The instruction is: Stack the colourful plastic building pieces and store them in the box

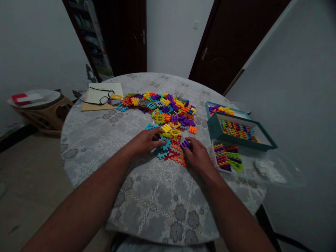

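Note:
A spread of colourful plastic interlocking pieces (168, 108) covers the middle of a round table (157, 196) with a grey patterned cloth. My left hand (145, 141) rests on the cloth at the near edge of the pile, fingers curled against blue pieces (164, 144). My right hand (196, 155) lies just right of it, fingertips pinching a purple piece (185, 144), beside orange pieces (178, 158).
A teal box (217, 131) with sorted pieces stands at the right, its lid (228, 111) behind it. A clear tray (228, 157) of pieces and a plastic bag (273, 169) lie nearer. Glasses (101, 98) rest on a tan sheet (99, 91). A stool (39, 108) stands left.

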Demonstrator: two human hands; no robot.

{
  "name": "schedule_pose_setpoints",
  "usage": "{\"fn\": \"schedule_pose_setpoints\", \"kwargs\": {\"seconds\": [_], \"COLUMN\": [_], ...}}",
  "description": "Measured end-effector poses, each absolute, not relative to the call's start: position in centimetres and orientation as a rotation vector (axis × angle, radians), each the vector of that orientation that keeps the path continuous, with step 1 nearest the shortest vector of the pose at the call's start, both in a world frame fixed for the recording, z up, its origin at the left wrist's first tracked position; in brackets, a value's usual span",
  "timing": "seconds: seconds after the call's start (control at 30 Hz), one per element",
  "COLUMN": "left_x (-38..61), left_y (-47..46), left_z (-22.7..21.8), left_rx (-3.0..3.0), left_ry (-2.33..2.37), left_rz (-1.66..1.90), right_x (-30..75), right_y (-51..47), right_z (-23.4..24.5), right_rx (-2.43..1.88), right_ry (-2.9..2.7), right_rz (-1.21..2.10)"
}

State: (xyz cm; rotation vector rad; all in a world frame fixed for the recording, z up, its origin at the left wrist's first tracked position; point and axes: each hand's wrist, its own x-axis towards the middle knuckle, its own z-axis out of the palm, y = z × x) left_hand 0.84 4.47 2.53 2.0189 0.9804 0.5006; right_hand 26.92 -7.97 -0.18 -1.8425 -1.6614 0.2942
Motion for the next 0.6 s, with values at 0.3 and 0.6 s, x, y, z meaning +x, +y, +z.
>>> {"fn": "schedule_pose_setpoints", "kwargs": {"seconds": [0.3, 0.6], "left_x": [0.55, 0.4], "left_y": [4.91, 4.96], "left_z": [2.36, 2.34], "left_rx": [1.96, 1.862], "left_ry": [0.909, 0.729], "left_rz": [0.548, 0.483], "right_x": [26.52, 26.38], "right_y": [-7.84, -7.74], "right_z": [-0.07, -0.28], "right_rx": [-1.78, -1.777], "right_ry": [-1.587, -1.583], "right_rz": [0.329, 0.309]}}
